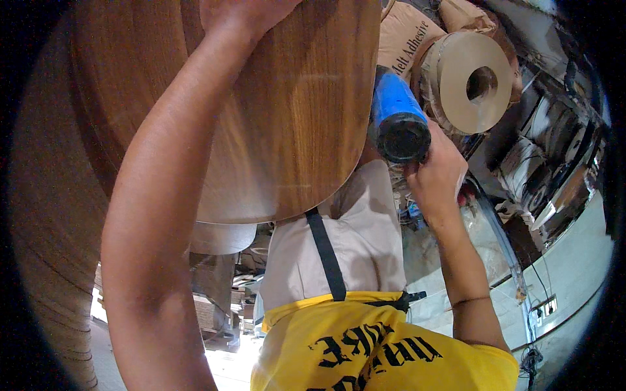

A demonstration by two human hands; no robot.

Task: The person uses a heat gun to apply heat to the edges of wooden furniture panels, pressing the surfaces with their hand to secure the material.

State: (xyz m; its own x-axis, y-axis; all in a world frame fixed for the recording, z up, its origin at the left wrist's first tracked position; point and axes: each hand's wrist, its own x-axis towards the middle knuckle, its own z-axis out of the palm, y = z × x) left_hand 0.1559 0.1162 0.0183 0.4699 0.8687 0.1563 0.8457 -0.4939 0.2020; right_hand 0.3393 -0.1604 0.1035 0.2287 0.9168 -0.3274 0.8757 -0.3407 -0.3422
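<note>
Nearest the camera is the person's own front: a yellow apron with black lettering [365, 352] over a pale beige shirt [355, 254], with a black strap [325, 251] running up across the chest.

The left forearm rises from the lower edge along the left of the picture. The left hand [238, 16] is pressed against the face of a large rounded panel with a brown wood-grain finish [293, 124]. The hand runs off the top edge, so I cannot tell whether its fingers are spread or curled. This panel fills the upper middle of the view and hides most of what lies behind it; its curved lower edge hangs just above the shirt.

The right forearm comes up on the right side. The right hand [438, 176] is closed around the lower end of a blue cylindrical tool with a black round end cap [399, 120], the fingers wrapped tight about it. The tool sits just beside the right edge of the panel, its black end facing the camera.

Behind the tool stands a big roll of tan edging tape with a dark round core hole [471, 81], close to the tool's upper end. Brown paper sacks [407, 32] lie beyond the roll. To the far right are shiny metal machine parts [554, 156] above a pale grey floor [574, 274].
</note>
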